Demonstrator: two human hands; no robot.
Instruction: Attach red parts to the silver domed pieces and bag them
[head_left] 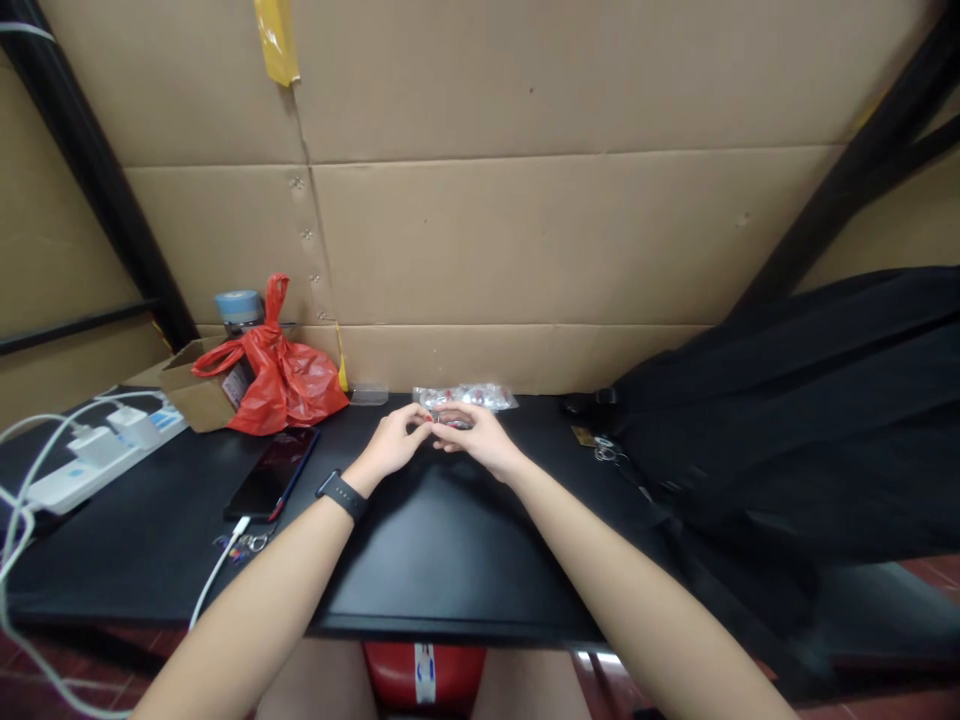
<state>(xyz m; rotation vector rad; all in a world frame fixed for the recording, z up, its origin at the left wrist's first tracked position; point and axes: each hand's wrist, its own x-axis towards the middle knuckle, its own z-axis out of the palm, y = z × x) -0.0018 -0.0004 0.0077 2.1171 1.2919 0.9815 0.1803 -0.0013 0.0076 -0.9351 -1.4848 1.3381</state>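
My left hand (397, 440), with a dark watch (342, 494) on its wrist, and my right hand (484, 440) meet above the black table (450, 560). Their fingertips pinch a small red and silver thing (436, 419) between them. Fingers cover most of it, and its kind is too small to make out. Just behind the hands lie clear plastic packets (487, 397) with small red and silvery bits inside. A flat clear plastic piece (369, 396) rests to the left of the packets.
At the left are a knotted red plastic bag (289, 385), a cardboard box (199, 385), a charging phone (274, 475), key rings (257, 542) and a white power strip (105, 462). A black cloth bag (795, 430) fills the right side. Cardboard (525, 240) walls the back.
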